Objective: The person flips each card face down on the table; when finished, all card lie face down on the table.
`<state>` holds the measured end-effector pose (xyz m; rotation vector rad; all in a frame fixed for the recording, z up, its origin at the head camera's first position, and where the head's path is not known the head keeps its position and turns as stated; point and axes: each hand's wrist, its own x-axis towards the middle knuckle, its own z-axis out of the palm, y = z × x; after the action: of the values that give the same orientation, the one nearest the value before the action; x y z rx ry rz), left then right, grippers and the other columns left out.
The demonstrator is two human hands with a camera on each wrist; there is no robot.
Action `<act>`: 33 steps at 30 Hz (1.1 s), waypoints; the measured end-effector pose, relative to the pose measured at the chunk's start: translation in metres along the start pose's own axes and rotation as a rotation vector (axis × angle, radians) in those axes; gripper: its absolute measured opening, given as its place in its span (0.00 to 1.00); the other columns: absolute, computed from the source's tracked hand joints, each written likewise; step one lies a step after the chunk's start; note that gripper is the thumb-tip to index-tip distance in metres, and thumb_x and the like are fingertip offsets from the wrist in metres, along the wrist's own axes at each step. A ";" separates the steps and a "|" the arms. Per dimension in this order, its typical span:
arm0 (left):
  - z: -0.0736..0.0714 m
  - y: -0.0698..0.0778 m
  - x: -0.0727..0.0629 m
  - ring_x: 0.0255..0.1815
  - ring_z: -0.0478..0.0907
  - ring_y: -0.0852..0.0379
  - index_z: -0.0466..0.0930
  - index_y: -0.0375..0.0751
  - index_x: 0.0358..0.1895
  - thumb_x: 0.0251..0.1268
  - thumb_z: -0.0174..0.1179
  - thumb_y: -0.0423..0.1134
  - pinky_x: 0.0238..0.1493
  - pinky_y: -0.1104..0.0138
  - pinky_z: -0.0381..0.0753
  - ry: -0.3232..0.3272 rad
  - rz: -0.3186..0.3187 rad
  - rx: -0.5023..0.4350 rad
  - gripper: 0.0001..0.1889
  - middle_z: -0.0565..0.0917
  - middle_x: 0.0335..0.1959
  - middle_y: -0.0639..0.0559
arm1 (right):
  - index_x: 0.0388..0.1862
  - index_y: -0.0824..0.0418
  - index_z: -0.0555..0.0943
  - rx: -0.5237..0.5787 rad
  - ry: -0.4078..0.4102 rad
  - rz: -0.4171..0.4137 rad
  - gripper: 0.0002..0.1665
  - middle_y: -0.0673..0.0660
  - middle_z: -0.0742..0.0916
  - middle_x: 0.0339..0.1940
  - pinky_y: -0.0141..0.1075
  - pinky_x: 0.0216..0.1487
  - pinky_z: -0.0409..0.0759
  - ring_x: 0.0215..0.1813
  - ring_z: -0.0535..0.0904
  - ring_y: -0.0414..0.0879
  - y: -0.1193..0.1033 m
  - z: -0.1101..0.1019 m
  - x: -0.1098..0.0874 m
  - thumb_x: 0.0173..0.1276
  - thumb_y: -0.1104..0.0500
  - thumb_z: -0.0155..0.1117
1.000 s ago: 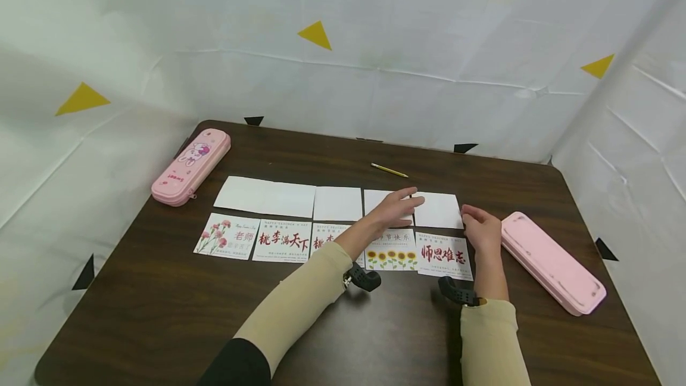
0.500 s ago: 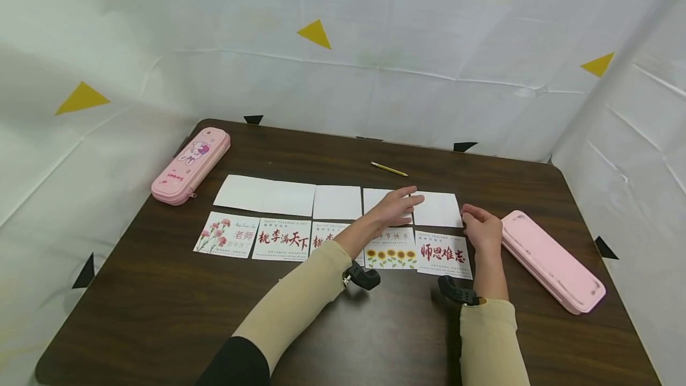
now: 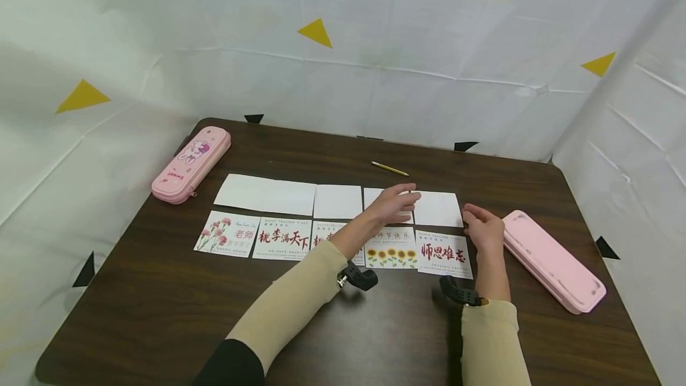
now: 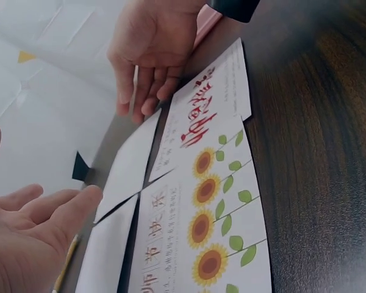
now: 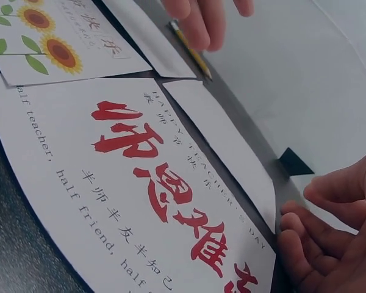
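Note:
My left hand (image 3: pixel 393 204) hovers with spread fingers over the back row of white cards, overlapping the seam between two of them in the head view. Its palm and fingers (image 4: pixel 67 217) show in the left wrist view, with nothing held. At the right end of that row my right hand (image 3: pixel 484 228) has its fingertips right at the edge of the last white card (image 3: pixel 439 210). Its fingers (image 5: pixel 299 241) are loosely bent, the thumb apart from them. In front lie a sunflower card (image 3: pixel 391 258) and a card with red lettering (image 3: pixel 443 253), partly overlapping.
Further left in the front row are a flower card (image 3: pixel 227 234) and a red-lettered card (image 3: pixel 281 239). Behind the rows lies a yellow pencil (image 3: pixel 390 168). A pink pencil case (image 3: pixel 192 164) stands at the far left, another pink case (image 3: pixel 554 262) right of my right hand.
My left hand and forearm have shifted slightly left and back. The right hand stays at the card's edge, and the cards lie as before.

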<state>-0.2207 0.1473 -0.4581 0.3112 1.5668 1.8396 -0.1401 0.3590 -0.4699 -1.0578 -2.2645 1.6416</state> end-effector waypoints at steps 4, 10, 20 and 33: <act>-0.007 0.007 -0.014 0.66 0.71 0.41 0.66 0.41 0.72 0.73 0.56 0.43 0.61 0.52 0.74 0.023 0.024 0.010 0.27 0.76 0.64 0.41 | 0.67 0.61 0.76 0.031 0.012 -0.024 0.24 0.61 0.79 0.64 0.31 0.49 0.80 0.60 0.77 0.50 -0.002 0.000 -0.002 0.75 0.55 0.55; -0.035 0.019 -0.054 0.64 0.73 0.43 0.68 0.42 0.71 0.74 0.54 0.42 0.56 0.56 0.79 0.027 0.085 0.075 0.25 0.77 0.63 0.42 | 0.65 0.62 0.77 0.042 -0.003 -0.135 0.22 0.61 0.82 0.60 0.29 0.45 0.81 0.55 0.80 0.49 -0.018 0.016 -0.022 0.76 0.56 0.53; -0.129 0.024 -0.159 0.64 0.72 0.40 0.68 0.40 0.70 0.75 0.53 0.42 0.55 0.53 0.79 0.210 0.258 0.251 0.23 0.74 0.65 0.36 | 0.56 0.69 0.81 0.134 -0.321 -0.417 0.16 0.64 0.85 0.52 0.34 0.39 0.83 0.48 0.83 0.54 -0.047 0.111 -0.096 0.73 0.66 0.57; -0.232 0.003 -0.267 0.63 0.67 0.30 0.62 0.35 0.73 0.75 0.47 0.52 0.55 0.34 0.64 0.725 0.016 0.881 0.32 0.70 0.65 0.29 | 0.62 0.71 0.77 0.308 -0.909 -0.248 0.21 0.66 0.81 0.60 0.44 0.47 0.83 0.58 0.80 0.57 -0.044 0.235 -0.190 0.72 0.68 0.59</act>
<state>-0.1623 -0.2015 -0.4452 0.0195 2.8424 1.1984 -0.1373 0.0536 -0.4711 0.1028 -2.2850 2.5610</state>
